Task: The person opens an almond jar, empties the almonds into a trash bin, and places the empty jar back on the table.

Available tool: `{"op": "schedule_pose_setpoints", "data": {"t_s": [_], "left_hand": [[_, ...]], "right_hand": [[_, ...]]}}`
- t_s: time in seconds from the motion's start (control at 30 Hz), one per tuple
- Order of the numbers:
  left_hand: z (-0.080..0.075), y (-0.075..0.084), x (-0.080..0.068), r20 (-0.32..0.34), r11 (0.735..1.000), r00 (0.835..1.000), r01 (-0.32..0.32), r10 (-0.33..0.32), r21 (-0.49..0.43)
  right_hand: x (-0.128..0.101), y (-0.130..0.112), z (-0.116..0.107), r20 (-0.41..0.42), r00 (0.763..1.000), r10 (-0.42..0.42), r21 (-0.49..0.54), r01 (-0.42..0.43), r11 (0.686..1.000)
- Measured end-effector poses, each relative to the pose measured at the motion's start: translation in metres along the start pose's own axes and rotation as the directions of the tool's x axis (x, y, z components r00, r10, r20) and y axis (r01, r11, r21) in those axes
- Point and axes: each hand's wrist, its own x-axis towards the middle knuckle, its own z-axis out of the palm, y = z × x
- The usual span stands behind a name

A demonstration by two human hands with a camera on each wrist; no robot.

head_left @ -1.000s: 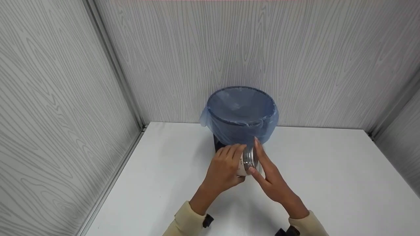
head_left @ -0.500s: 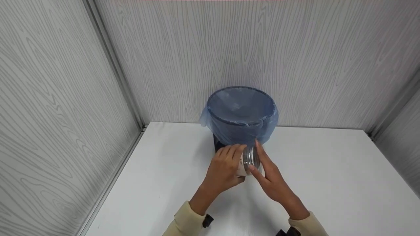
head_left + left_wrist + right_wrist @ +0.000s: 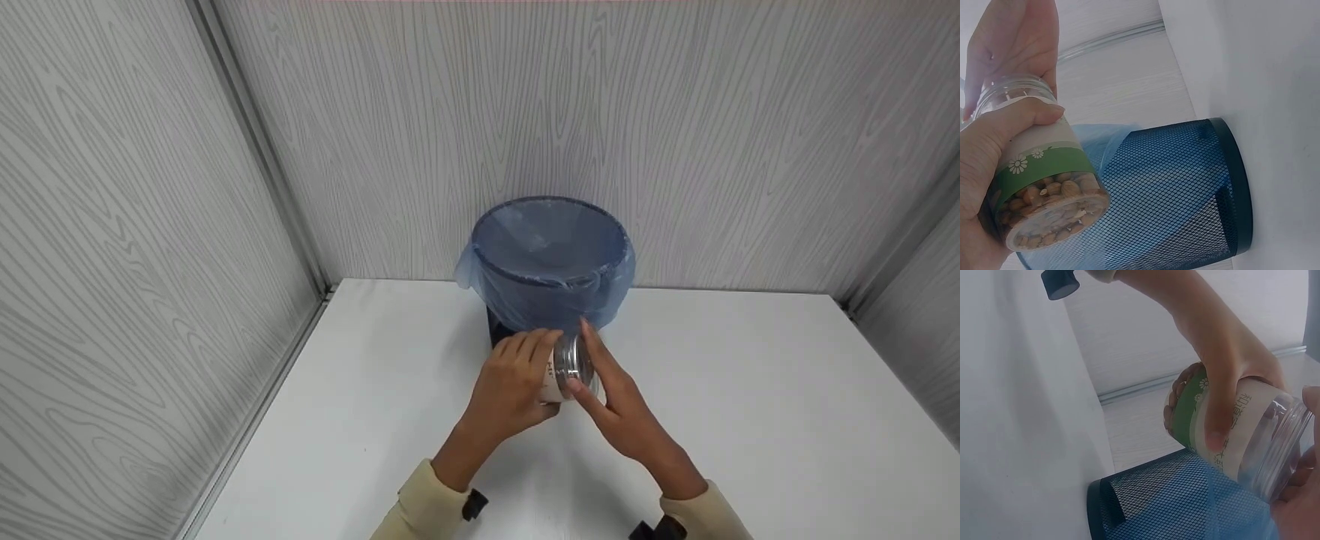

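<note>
My left hand (image 3: 511, 386) grips a clear jar (image 3: 1044, 154) around its body. The jar has a white and green label with flowers, and brown nuts (image 3: 1053, 194) lie in its base end. It is held tilted, in front of a mesh waste bin (image 3: 1171, 191). At the jar's shiny top end is the lid (image 3: 574, 366), which my right hand (image 3: 624, 411) holds between thumb and fingers. In the right wrist view only part of the right hand shows at the lower right edge.
A blue plastic liner (image 3: 544, 304) covers the bin's mouth and hangs over its rim. The bin stands on the white table (image 3: 750, 390) against the back wall (image 3: 420, 135). A side wall (image 3: 135, 225) borders the table on the left.
The right hand's fingers shift slightly at the lid. The left hand and the jar stay almost in place, and the bin has not moved.
</note>
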Motion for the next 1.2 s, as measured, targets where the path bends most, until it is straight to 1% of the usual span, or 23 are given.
{"op": "schedule_pose_setpoints", "data": {"t_s": [0.23,0.5,0.7,0.8,0.9,1.03,1.1,1.2], "left_hand": [[-0.002,0.000,0.000,0.013,1.000,1.000,-0.001,0.001,0.005],[-0.002,0.000,0.000,0.013,1.000,1.000,-0.001,0.001,-0.004],[-0.002,-0.001,0.000,0.020,1.000,1.000,0.001,-0.001,-0.007],[-0.002,-0.001,0.001,0.015,1.000,1.000,-0.003,0.003,-0.007],[-0.002,-0.001,0.001,0.007,1.000,1.000,-0.010,0.010,-0.001],[-0.002,-0.001,0.000,0.006,1.000,1.000,-0.010,0.009,0.005],[-0.001,-0.001,0.000,0.008,1.000,1.000,-0.008,0.008,0.005],[-0.001,-0.001,0.000,0.014,1.000,1.000,-0.003,0.003,0.005]], "right_hand": [[0.000,0.002,0.000,-0.004,1.000,-0.015,0.008,0.015,1.000],[0.000,0.005,-0.003,0.037,0.999,-0.040,0.004,0.040,0.999],[-0.001,0.007,-0.003,0.034,0.997,-0.068,0.013,0.067,0.998],[0.000,0.003,-0.003,0.019,0.995,-0.093,0.022,0.093,0.995],[0.002,-0.010,-0.004,0.006,0.993,-0.120,0.042,0.119,0.992],[0.004,-0.026,-0.007,0.009,0.990,-0.143,0.072,0.142,0.987],[0.004,-0.025,-0.008,0.012,0.988,-0.152,0.082,0.151,0.985],[0.003,-0.016,-0.006,0.023,0.986,-0.163,0.084,0.160,0.983]]}}
